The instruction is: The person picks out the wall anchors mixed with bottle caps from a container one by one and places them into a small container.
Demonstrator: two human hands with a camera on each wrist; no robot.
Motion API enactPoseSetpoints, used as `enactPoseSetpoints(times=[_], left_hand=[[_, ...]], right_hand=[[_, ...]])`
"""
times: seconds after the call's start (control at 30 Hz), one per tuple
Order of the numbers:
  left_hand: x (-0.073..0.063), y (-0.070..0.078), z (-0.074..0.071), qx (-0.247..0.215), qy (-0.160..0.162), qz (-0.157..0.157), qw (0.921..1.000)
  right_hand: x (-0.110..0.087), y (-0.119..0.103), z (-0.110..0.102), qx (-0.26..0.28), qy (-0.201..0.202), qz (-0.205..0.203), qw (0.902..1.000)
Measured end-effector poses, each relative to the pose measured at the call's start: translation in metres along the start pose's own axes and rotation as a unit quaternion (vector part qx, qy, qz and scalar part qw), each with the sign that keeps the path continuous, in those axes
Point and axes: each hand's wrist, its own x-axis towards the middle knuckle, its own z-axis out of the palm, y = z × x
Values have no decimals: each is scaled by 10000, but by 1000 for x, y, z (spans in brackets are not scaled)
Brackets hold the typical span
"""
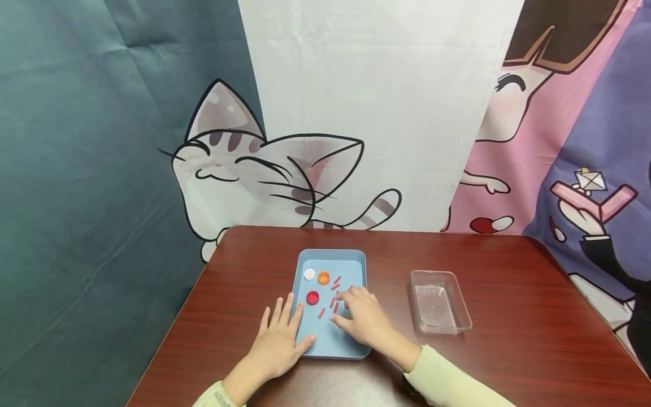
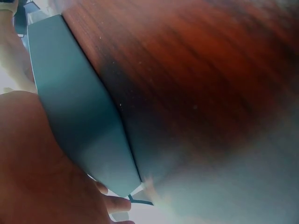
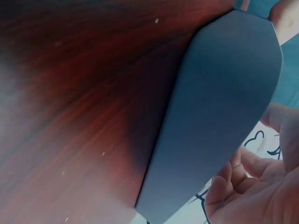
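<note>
A light blue tray (image 1: pixel 330 342) lies on the table. Inside it are a white cap (image 1: pixel 309 274), an orange cap (image 1: pixel 323 277), a red cap (image 1: pixel 312 297) and several small pinkish-red sticks (image 1: pixel 321 312). My left hand (image 1: pixel 276 343) rests at the tray's left edge, fingers spread and thumb over the near left corner. Above the tray's right half is my right hand (image 1: pixel 363 317), its thumb and bent fingers apart, close to the sticks. In the right wrist view the tray's outer wall (image 3: pixel 219 102) hides what lies beneath these fingers (image 3: pixel 224 186).
A clear plastic box (image 1: pixel 439 305) stands on the brown wooden table (image 1: pixel 529 316), to the right of the tray. Behind the table hangs a cloth printed with a cartoon cat (image 1: pixel 244 181).
</note>
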Motion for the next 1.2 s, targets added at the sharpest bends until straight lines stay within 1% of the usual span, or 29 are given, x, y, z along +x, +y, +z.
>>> enactPoseSetpoints(times=[0.13,0.4,0.6,0.8,0.97,1.07,1.2], left_hand=[[0,-1,1,11,2,15,10000],[0,-1,2,29,20,58,10000],[0,-1,1,36,41,54,10000],[-1,0,-2,-37,5,77,10000],[-1,1,-4,-74,-27,83,9999],[-1,1,-4,-106,-64,89,9999],[-1,-1,-1,-105,-20,121,9999]], right_hand=[[4,-2,5,-114,-214,-41,9997],[9,-5,13,-125,-299,-163,9993],[14,-7,17,-272,-341,-194,9989],[18,-9,20,-343,-429,-105,9984],[20,-9,26,-483,-421,-65,9979],[21,-9,30,-533,-451,-76,9975],[22,-8,35,-594,-493,-40,9970]])
